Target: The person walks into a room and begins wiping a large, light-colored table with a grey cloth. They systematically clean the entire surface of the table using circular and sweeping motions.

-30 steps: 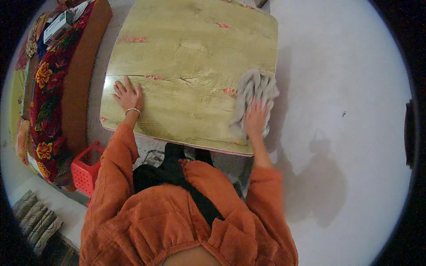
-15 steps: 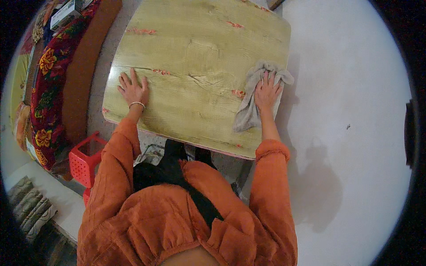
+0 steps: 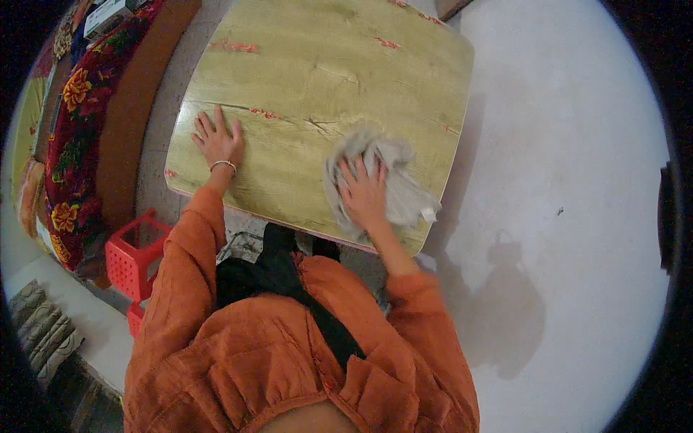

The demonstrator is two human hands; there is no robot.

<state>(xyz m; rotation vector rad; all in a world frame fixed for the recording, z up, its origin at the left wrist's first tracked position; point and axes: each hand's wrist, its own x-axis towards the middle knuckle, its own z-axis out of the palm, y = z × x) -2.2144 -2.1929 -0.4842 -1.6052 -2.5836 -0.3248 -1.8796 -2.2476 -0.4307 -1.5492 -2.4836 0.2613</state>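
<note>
A low square table (image 3: 325, 79) with a yellow-green wood-grain top and worn red patches stands in front of me. My right hand (image 3: 363, 193) presses flat on a crumpled grey cloth (image 3: 401, 189) near the table's front edge, right of centre. My left hand (image 3: 217, 141), with a thin bracelet at the wrist, lies flat with fingers spread on the bare top near the front left corner. Both arms wear orange sleeves.
A red plastic basket (image 3: 130, 256) sits on the floor at my left, below the table's corner. A red flowered cushion or bedding (image 3: 68, 137) runs along the left side. Pale bare floor (image 3: 577, 180) stretches to the right of the table.
My right hand has slid the grey cloth from the table's right edge leftward toward the middle of the front. The left hand has stayed planted on the top.
</note>
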